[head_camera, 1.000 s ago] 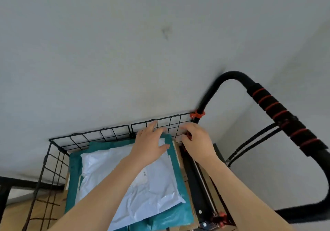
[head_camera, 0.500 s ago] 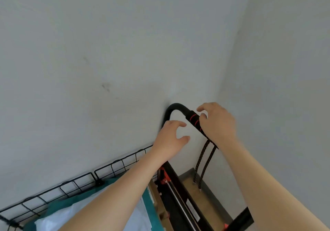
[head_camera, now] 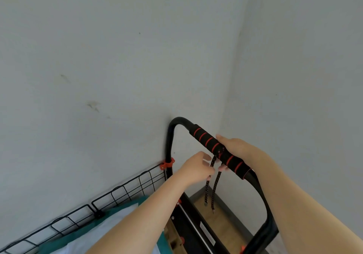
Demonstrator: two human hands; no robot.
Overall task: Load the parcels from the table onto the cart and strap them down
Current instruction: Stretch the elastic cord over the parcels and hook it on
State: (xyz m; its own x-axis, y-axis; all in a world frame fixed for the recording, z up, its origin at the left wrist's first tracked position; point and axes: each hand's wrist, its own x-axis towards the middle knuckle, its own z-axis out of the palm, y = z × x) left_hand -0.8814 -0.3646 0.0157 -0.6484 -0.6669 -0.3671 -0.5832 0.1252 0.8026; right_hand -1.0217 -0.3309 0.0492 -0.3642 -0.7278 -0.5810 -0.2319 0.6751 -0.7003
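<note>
Head camera: the right grip (head_camera: 236, 149) is wrapped over the cart handle (head_camera: 207, 140), fingers curled round its black foam sleeve with red stripes, a fingertip showing underneath. The left grip (head_camera: 193, 170), just left of it and below the bar, pinches the bungee cord (head_camera: 217, 183) close to where the cord loops over the handle. The cord's two dark strands hang down on the near side of the bar, their metal tips dangling above the wooden floor (head_camera: 222, 222). Low on the left, a white poly mailer (head_camera: 102, 232) lies on a teal mailer (head_camera: 144, 199) in the cart (head_camera: 189, 212), inside its wire mesh side (head_camera: 127, 193), which stands against the grey wall (head_camera: 117, 57).
</note>
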